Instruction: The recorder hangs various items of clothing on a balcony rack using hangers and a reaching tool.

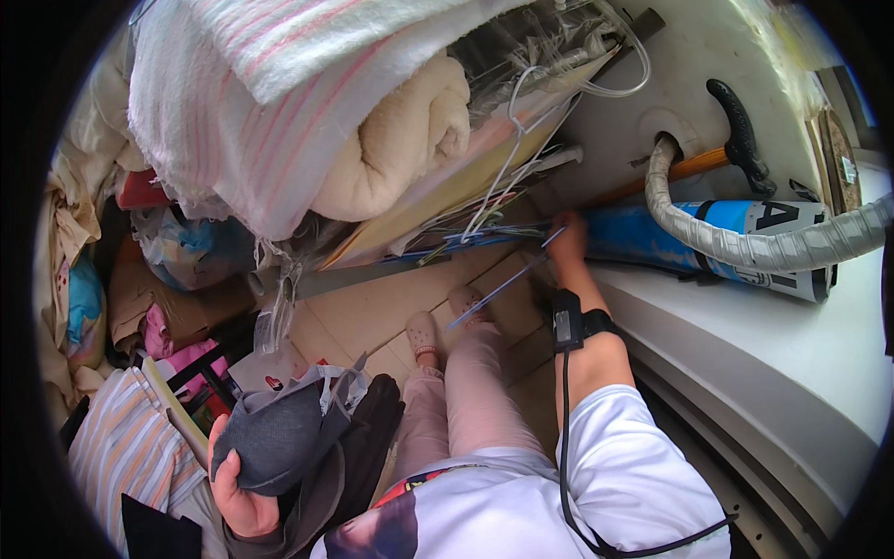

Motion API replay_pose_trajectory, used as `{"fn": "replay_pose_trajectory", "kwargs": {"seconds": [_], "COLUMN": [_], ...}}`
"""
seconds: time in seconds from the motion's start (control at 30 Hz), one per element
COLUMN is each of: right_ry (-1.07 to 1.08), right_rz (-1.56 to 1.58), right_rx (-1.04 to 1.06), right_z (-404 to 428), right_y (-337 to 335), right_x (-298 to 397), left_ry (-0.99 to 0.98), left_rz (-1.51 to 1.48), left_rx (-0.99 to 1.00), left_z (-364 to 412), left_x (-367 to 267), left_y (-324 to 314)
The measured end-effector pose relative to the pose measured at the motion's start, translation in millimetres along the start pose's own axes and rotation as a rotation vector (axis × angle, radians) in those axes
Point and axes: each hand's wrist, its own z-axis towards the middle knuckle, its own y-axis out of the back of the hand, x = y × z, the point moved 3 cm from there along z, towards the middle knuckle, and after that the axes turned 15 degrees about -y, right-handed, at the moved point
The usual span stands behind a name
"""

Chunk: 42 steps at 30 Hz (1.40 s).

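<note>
At the lower left, my left hand (241, 485) grips a dark grey fabric item (272, 437), perhaps a cap or pouch; darker cloth hangs beside it. My right arm reaches forward, and my right hand (567, 244) is closed around a bunch of thin wire hangers (496, 290), one of which sticks out towards my feet. Just right of that hand lies a long blue tube-like bag (621, 234) with black straps. Left of the hand, more hangers and thin cords run under leaning flat boards (447, 182).
A striped towel (244, 133) and a rolled cream blanket (398, 140) are piled above the boards. A ribbed hose (754, 251) curves over the bag near a wooden-shafted, black-handled object (740, 140). A white ledge (740, 335) borders the right; bags and a striped cloth (133, 440) crowd the left.
</note>
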Motion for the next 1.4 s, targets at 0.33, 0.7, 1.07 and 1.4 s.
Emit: {"fn": "replay_pose_trajectory", "kwargs": {"seconds": [0.33,0.7,1.07,1.4], "right_ry": [0.091,0.019,-0.252,-0.273], "right_rz": [0.157,0.225,0.274,0.181], "right_rx": [-0.032,0.287,0.097,0.253], "right_z": [-98,-154,-163,-198], "right_y": [115,169,152,173], "right_x": [17,21,2,-44], "left_ry": [0.052,0.129,0.121,0.118], "left_rz": [-0.063,-0.107,-0.148,-0.130], "left_rx": [0.100,0.329,0.402,0.381], "left_z": [13,17,15,20], "left_x": [13,18,6,-7], "left_y": [-9,-18,-8,-4]}}
